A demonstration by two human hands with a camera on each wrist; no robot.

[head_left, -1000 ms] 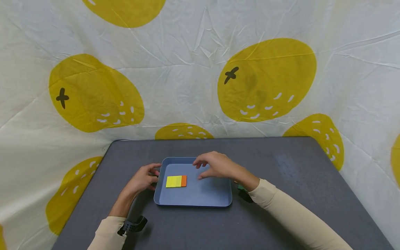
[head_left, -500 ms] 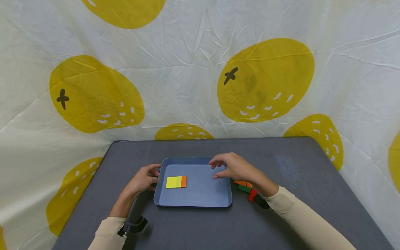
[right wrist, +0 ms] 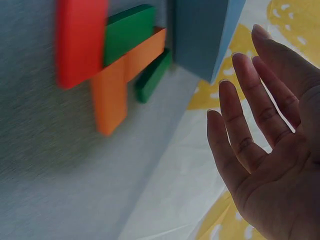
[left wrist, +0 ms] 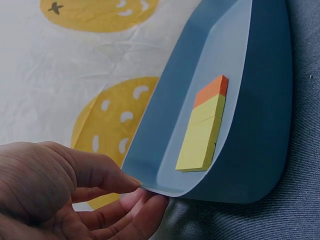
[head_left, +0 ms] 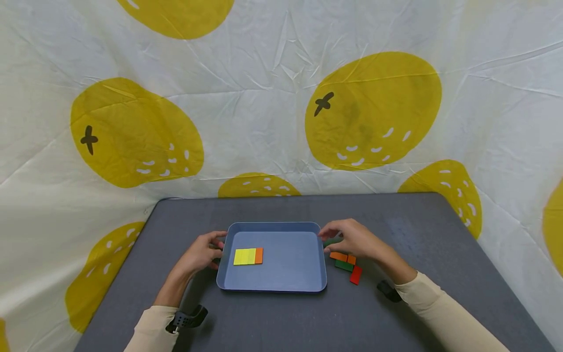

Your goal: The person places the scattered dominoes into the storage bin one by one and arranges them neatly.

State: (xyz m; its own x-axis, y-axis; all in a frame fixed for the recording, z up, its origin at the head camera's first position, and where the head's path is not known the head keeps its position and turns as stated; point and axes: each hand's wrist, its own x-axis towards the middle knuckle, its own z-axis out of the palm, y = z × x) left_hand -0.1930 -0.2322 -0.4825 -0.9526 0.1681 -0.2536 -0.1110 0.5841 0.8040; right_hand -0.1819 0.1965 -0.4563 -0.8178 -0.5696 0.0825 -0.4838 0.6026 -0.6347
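Note:
A blue-grey tray (head_left: 292, 266) lies on the table. On its left part sit yellow blocks (head_left: 244, 256) side by side, with an orange block (head_left: 258, 255) against their right end. My left hand (head_left: 202, 252) pinches the tray's left rim between thumb and fingers, as the left wrist view shows. Just beyond the right rim hovers my right hand (head_left: 352, 238), fingers spread and nothing in them. Beneath it lie a red block (right wrist: 80, 45), two green blocks (right wrist: 130, 32) and two orange blocks (right wrist: 110, 102), loosely clustered. In the head view the fingers partly cover one green block (head_left: 332, 242).
A dark grey table (head_left: 272, 322) carries everything. Behind it hangs a white cloth (head_left: 255, 127) printed with big yellow fruit shapes. A dark band (head_left: 189, 318) sits on the left wrist, and another dark device (head_left: 389, 291) on the right.
My right hand has moved right, from over the tray to above the loose blocks, uncovering most of them in the head view. The left hand and the blocks in the tray have stayed put.

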